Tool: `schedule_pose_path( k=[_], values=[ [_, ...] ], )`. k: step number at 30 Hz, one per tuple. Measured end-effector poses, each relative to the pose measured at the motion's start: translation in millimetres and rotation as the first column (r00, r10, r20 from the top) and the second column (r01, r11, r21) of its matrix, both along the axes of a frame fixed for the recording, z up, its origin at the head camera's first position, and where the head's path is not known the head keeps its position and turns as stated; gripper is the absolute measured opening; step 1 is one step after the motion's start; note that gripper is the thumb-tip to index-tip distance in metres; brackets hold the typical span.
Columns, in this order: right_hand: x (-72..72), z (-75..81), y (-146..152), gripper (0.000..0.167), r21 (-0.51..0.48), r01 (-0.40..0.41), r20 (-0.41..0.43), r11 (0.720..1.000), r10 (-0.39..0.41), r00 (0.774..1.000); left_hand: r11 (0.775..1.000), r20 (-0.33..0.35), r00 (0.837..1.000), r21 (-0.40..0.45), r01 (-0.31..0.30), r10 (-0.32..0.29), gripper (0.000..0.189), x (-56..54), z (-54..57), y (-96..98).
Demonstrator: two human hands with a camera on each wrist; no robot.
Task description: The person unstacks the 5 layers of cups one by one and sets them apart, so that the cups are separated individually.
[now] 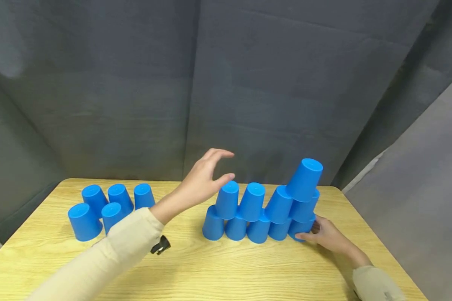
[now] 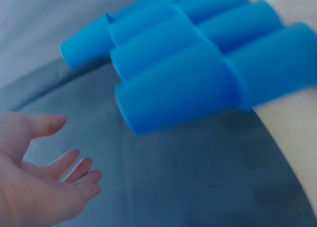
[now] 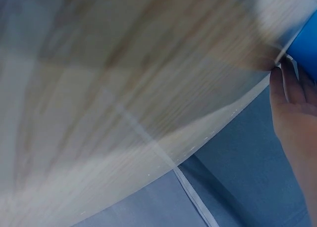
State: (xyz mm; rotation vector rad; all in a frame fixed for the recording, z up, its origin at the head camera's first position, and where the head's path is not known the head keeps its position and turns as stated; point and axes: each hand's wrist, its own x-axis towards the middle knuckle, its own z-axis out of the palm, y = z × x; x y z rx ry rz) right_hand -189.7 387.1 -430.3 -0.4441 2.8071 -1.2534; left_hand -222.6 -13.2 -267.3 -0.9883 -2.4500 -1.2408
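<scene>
Blue plastic cups stand upside down in a stepped stack on the table: a bottom row [image 1: 213,223], a second row [image 1: 252,202] and a single top cup [image 1: 305,179] at the right end. My right hand [image 1: 329,236] is low at that end, its thumb and fingers around the bottom row's end cup [image 1: 300,230]. In the right wrist view, the fingers [image 3: 292,88] lie against a blue cup [image 3: 307,49]. Fingers and thumb parted, my left hand [image 1: 201,179] hovers by the second row's leftmost cup [image 1: 227,200], holding nothing. The left wrist view shows its palm [image 2: 44,192] below the cups.
Several more blue cups [image 1: 84,221] stand upside down at the table's left, partly hidden behind the left forearm. A small black object [image 1: 160,245] shows beside the left sleeve. Grey curtains [image 1: 267,83] hang behind the wooden table [image 1: 218,271] and along its right side.
</scene>
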Motion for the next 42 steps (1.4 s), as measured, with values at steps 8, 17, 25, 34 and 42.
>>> schedule_pose_path(
  k=[8, 17, 25, 34, 42],
  values=[
    [0.3, 1.3, -3, 0.078, 0.017, -0.005, -0.022, 1.000, 0.005, 1.000, 0.990, 0.096, 0.989, -0.069, 0.122, -0.116, 0.053, 0.5, 29.4, 66.7],
    [1.3, 2.2, -3, 0.077, -0.056, -0.039, 0.026, 0.998, 0.040, 0.999, 0.974, 0.135, 0.973, -0.099, 0.204, -0.189, 0.058, -2.9, 31.9, 126.0],
    [1.4, 3.1, -3, 0.077, -0.055, -0.049, 0.018, 0.997, 0.051, 0.999, 0.968, 0.151, 0.966, -0.110, 0.227, -0.209, 0.057, -6.1, 30.9, 151.0],
    [1.1, -0.9, 2, 0.076, -0.044, -0.042, 0.007, 0.998, 0.043, 0.999, 0.961, 0.160, 0.959, -0.114, 0.253, -0.233, 0.055, -3.6, 31.9, 154.6],
    [1.8, -1.4, 3, 0.075, -0.034, -0.040, -0.007, 0.999, 0.040, 0.999, 0.962, 0.152, 0.957, -0.080, 0.260, -0.246, 0.054, -3.4, 37.3, 147.9]
  ],
)
